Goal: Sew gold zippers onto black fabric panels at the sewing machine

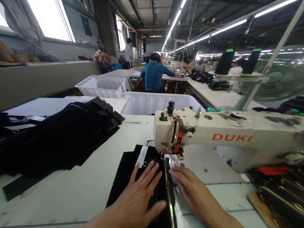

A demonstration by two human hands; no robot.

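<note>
My left hand (pixel 140 200) lies flat with fingers spread on a black fabric piece (pixel 126 176) on the sewing table. My right hand (pixel 190 188) rests beside it, fingers stretched toward the needle area of the white DUKI sewing machine (pixel 232 139). A gold zipper (pixel 169 197) runs along the fabric's right edge between the two hands. A small white label (pixel 142 156) sits on the fabric just ahead of my left fingers.
A pile of black fabric pieces (pixel 61 140) covers the table's left. White plastic bins (pixel 150 101) stand behind the machine. Black pieces with gold zippers (pixel 297 196) lie at the right. A green fan (pixel 288 73) stands at the right. A person in a blue top (pixel 154 75) sits further back.
</note>
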